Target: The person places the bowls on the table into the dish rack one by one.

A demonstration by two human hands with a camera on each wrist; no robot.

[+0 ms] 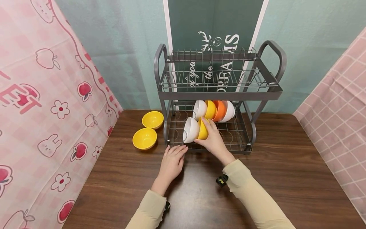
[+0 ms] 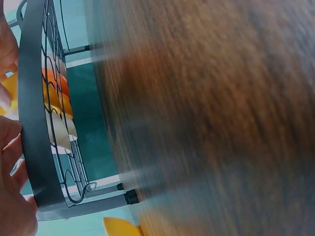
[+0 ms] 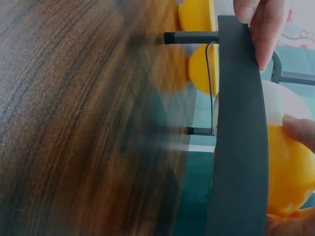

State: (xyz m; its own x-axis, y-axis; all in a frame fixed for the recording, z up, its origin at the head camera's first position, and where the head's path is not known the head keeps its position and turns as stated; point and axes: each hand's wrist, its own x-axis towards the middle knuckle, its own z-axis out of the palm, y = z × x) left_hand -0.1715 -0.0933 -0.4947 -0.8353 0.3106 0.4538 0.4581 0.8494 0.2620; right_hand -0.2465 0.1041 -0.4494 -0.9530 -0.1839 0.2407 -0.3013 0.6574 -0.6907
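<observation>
R hand (image 1: 213, 138) grips yellow bowl (image 1: 202, 131) in rack (image 1: 220, 96), lower tier, close by white bowl (image 1: 191, 130); L hand (image 1: 171, 160), fingers extended, touches rack's front edge. Poss. risk: too hard a push w/ yellow could topple white.

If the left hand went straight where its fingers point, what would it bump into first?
Probably the rack's grey lower front rim: the left hand points there, apparently touching it, though exact depth is hard to judge.
</observation>
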